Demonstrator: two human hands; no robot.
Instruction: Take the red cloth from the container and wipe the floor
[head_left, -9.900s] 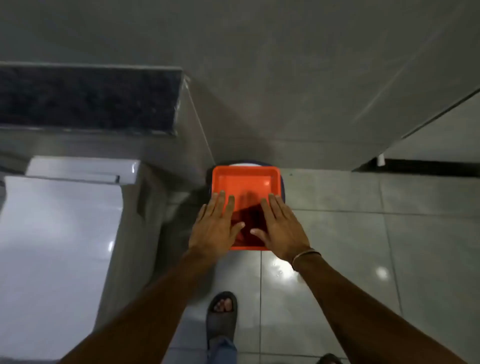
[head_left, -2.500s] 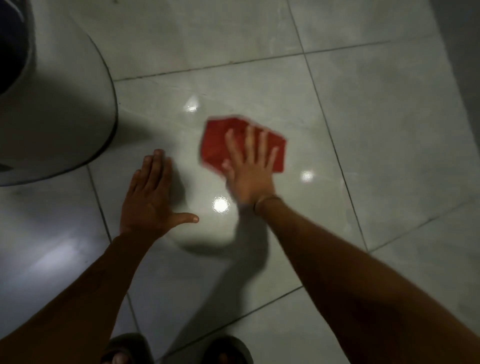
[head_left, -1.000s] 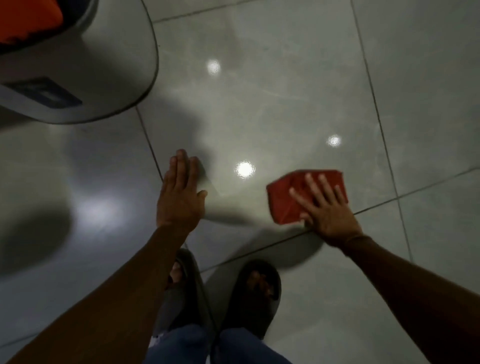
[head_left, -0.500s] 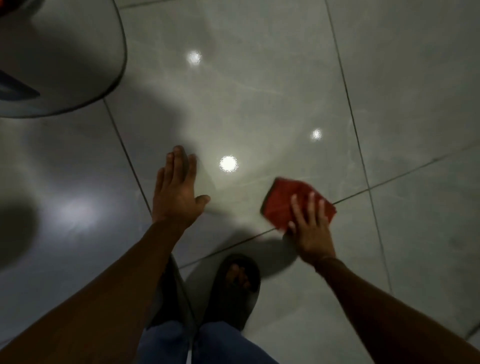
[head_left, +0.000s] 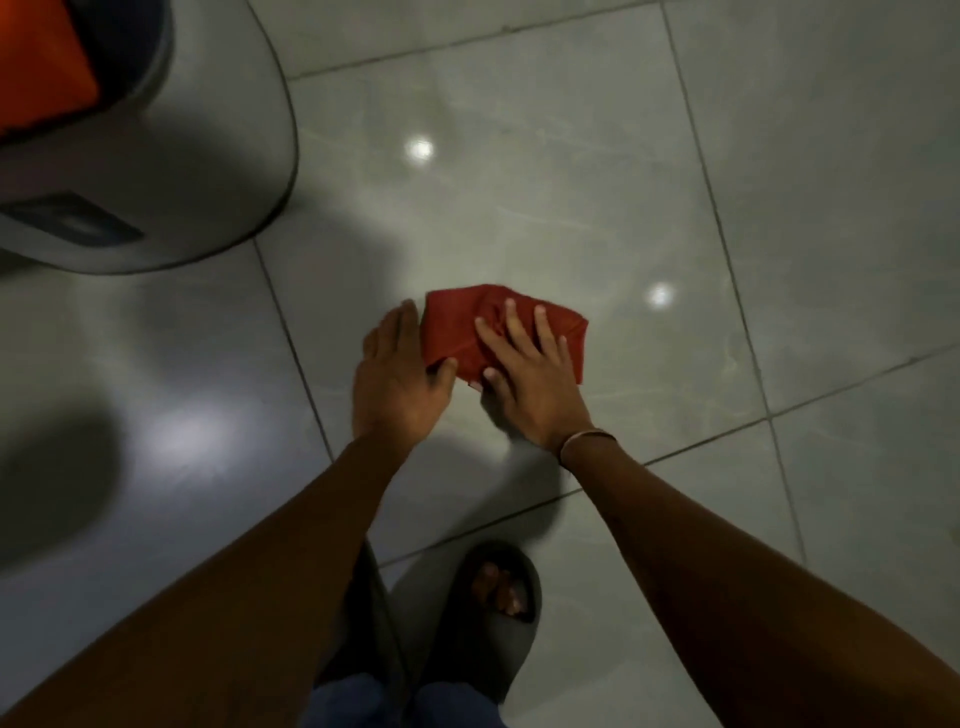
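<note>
The red cloth (head_left: 453, 326) lies bunched on the glossy grey tiled floor (head_left: 571, 197), in the middle of the view. My right hand (head_left: 530, 376) presses flat on the cloth's right half with fingers spread. My left hand (head_left: 397, 382) lies against the cloth's left edge, fingers together on the floor, thumb resting on the near corner. The orange container (head_left: 39, 67) shows at the top left corner, sitting on a grey rounded unit.
The grey rounded unit (head_left: 208, 156) fills the upper left and stands on the floor. My feet in dark sandals (head_left: 498, 618) are just below the hands. Tile joints run diagonally, and open floor stretches to the right and beyond the cloth.
My right hand has slid the cloth up and left to the left hand. My left hand, earlier flat on the floor apart from the cloth, now touches its edge.
</note>
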